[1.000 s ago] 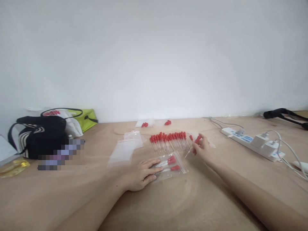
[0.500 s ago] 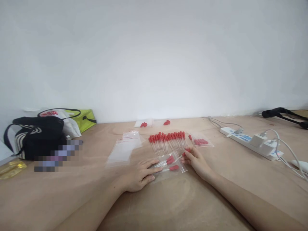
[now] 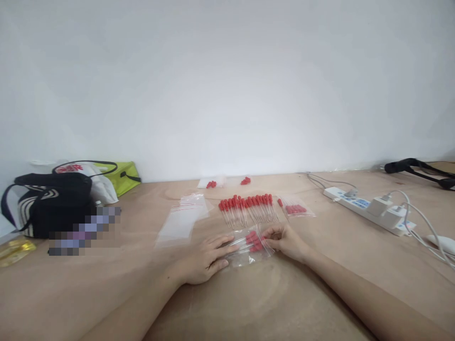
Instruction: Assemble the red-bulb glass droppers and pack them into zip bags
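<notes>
Two hands are at work on one clear zip bag, which lies on the near middle of the tabletop with several red-bulbed droppers inside it, their bulbs toward the bag's right end. Your left hand rests palm down at the bag's left end, fingers spread and laid over the plastic. Your right hand is at the bag's right end, thumb and fingers curled close to a red bulb; you cannot tell from this view whether they pinch that bulb, the bag's edge, or both.

Just beyond your bag, a row of red-bulbed droppers lies side by side, bulbs pointing far and thin stems toward you. To the row's right are one separate red bulb and a filled clear bag with more red bulbs showing. Left of the row, flat clear bags overlap, their red lines at the far ends. Farther off, near the wall, sit two small clusters of red bulbs. Your far right has a white power strip.
</notes>
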A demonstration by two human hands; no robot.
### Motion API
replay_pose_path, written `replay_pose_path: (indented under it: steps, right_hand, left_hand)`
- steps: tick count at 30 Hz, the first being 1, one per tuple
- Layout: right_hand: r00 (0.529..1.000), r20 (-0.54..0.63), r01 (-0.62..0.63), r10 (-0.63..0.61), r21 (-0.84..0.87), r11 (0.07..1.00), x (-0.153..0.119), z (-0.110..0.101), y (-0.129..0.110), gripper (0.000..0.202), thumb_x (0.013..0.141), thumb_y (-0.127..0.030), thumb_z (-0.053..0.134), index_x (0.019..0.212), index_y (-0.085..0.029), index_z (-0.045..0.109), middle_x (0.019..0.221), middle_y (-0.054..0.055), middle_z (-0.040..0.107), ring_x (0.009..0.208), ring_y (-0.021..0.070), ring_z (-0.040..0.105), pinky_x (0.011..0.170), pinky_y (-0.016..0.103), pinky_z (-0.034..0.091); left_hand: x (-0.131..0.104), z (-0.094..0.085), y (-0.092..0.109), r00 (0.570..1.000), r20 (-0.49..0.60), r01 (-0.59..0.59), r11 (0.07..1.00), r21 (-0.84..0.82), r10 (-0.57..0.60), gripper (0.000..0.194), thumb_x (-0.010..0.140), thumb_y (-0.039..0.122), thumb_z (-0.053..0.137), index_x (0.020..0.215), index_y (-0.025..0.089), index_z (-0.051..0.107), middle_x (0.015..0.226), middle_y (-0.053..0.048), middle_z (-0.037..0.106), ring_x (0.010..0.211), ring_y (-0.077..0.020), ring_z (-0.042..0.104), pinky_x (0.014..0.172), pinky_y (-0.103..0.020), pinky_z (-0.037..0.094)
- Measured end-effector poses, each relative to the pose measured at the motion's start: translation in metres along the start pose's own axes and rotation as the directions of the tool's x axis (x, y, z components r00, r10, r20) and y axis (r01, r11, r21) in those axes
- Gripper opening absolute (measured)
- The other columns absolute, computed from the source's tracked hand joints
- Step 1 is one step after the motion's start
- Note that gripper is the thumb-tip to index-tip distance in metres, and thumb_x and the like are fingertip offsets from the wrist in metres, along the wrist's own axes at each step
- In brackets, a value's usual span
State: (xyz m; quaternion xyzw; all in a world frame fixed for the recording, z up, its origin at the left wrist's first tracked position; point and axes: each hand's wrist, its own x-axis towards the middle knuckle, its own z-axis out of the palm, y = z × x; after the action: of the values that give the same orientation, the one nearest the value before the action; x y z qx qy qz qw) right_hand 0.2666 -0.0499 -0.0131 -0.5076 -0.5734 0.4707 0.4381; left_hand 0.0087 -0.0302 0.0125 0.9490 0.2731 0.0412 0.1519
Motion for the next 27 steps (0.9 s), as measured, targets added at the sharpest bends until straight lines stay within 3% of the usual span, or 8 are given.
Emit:
replay_pose_path:
  steps: [4, 8, 16, 19, 21, 24, 27]
  right_hand:
    - [0.999, -0.026, 0.028, -0.03, -0.093, 0.995, 0.003, -0.001, 0.005, 0.02, 0.059, -0.031, 0.065, 0.07, -0.015, 0.062, 0.056, -0.001, 0.059, 0.043, 0.0063, 0.043, 0.039, 0.018, 0.031]
    - [0.996, -0.059, 0.057, -0.067, -0.149, 0.987, 0.006, -0.002, 0.01, 0.016, 0.059, -0.029, 0.065, 0.061, -0.015, 0.057, 0.053, -0.003, 0.053, 0.043, 0.0056, 0.042, 0.039, 0.017, 0.032]
    - [0.99, 0.136, 0.055, -0.028, -0.203, 0.978, 0.004, -0.004, 0.005, 0.026, 0.068, -0.04, 0.054, 0.068, -0.015, 0.06, 0.048, -0.003, 0.051, 0.032, 0.0044, 0.034, 0.032, 0.018, 0.025]
    - [0.997, -0.002, 0.069, -0.074, -0.34, 0.938, 0.011, -0.016, 0.003, 0.024, 0.071, -0.037, 0.05, 0.066, -0.016, 0.058, 0.052, -0.001, 0.053, 0.038, 0.0077, 0.043, 0.038, 0.02, 0.032]
    - [0.974, -0.163, 0.044, -0.157, -0.543, 0.838, 0.02, -0.029, 0.0, 0.017, 0.071, -0.029, 0.049, 0.066, -0.016, 0.058, 0.063, 0.002, 0.06, 0.053, 0.012, 0.053, 0.05, 0.023, 0.039]
    - [0.921, -0.341, -0.166, -0.188, -0.781, 0.603, 0.038, -0.047, -0.004, 0.016, 0.073, -0.023, 0.047, 0.074, -0.015, 0.06, 0.083, 0.009, 0.063, 0.078, 0.019, 0.058, 0.066, 0.026, 0.04]
    - [0.881, -0.466, -0.375, -0.087, -0.797, 0.473, 0.059, -0.057, -0.005, 0.025, 0.078, -0.027, 0.041, 0.089, -0.013, 0.058, 0.093, 0.015, 0.061, 0.086, 0.0243, 0.057, 0.069, 0.03, 0.04]
  left_hand:
    - [0.001, 0.0, 0.0, 1.0, -0.003, -0.006, 1.0, -0.003, 0.006, 0.04, 0.088, 0.026, 0.037, 0.127, 0.034, 0.035, 0.139, 0.0, 0.027, 0.125, -0.0225, 0.026, 0.101, -0.043, 0.024]
    - [0.0, 0.0, 0.002, 1.0, 0.0, 0.003, 1.0, -0.004, -0.003, 0.039, 0.088, 0.026, 0.038, 0.126, 0.036, 0.037, 0.139, 0.001, 0.027, 0.125, -0.0225, 0.026, 0.101, -0.043, 0.024]
    - [0.0, 0.0, 0.002, 1.0, 0.005, 0.011, 1.0, -0.008, -0.011, 0.04, 0.087, 0.024, 0.038, 0.125, 0.038, 0.037, 0.138, 0.0, 0.029, 0.124, -0.023, 0.027, 0.101, -0.044, 0.024]
    - [0.0, 0.0, 0.001, 1.0, 0.004, 0.011, 1.0, -0.013, -0.011, 0.04, 0.087, 0.024, 0.039, 0.125, 0.037, 0.038, 0.138, 0.0, 0.028, 0.125, -0.0232, 0.027, 0.101, -0.043, 0.024]
    - [0.0, -0.001, 0.002, 1.0, 0.003, 0.011, 1.0, -0.015, -0.011, 0.039, 0.087, 0.024, 0.039, 0.124, 0.037, 0.039, 0.138, 0.0, 0.028, 0.125, -0.0228, 0.026, 0.101, -0.043, 0.024]
    - [0.0, -0.002, 0.003, 1.0, 0.009, 0.018, 1.0, -0.018, -0.017, 0.037, 0.087, 0.025, 0.038, 0.124, 0.034, 0.041, 0.138, -0.001, 0.029, 0.125, -0.0222, 0.026, 0.101, -0.043, 0.024]
    - [0.0, -0.004, 0.005, 1.0, 0.01, 0.025, 0.999, -0.029, -0.025, 0.034, 0.087, 0.024, 0.04, 0.12, 0.028, 0.045, 0.137, -0.003, 0.031, 0.124, -0.022, 0.027, 0.101, -0.042, 0.025]
